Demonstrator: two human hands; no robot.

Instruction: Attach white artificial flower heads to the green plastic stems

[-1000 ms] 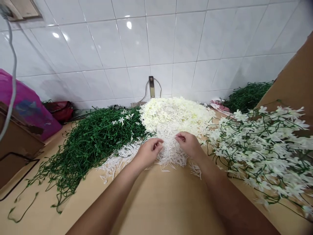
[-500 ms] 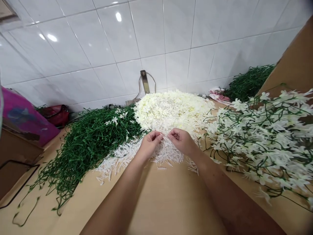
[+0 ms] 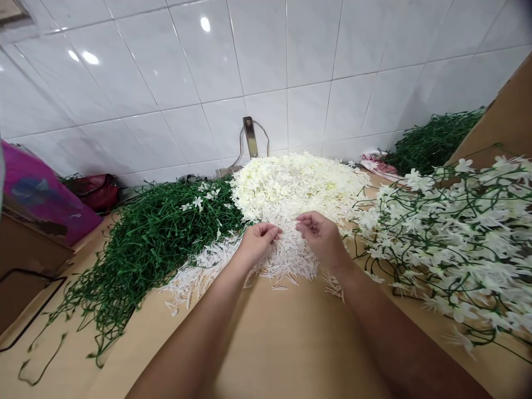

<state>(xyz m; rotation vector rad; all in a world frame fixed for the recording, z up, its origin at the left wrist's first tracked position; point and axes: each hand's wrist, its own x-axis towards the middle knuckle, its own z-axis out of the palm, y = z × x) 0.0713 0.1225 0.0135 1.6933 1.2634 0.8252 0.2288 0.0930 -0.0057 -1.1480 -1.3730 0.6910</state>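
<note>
My left hand is closed in a pinch over a pile of thin white flower stamens; whatever sits between its fingertips is too small to make out. A short gap to the right, my right hand has thumb and fingers curled together, its fingertips pointing toward the left hand. I cannot tell what it holds. Behind both hands rises a heap of pale yellow-white artificial petals. Left of the hands lies a tangle of green plastic stems, with a few white blossoms on it.
At the right, many white artificial flowers on green stems spread over the brown tabletop. More green stems lie behind them, beside a cardboard sheet. A pink bag and a red pouch stand left. A tiled wall bounds the back.
My hands have drawn apart, the right one moving rightward from the left. Earlier their fingertips nearly met over the stamens. The view has shifted slightly.
</note>
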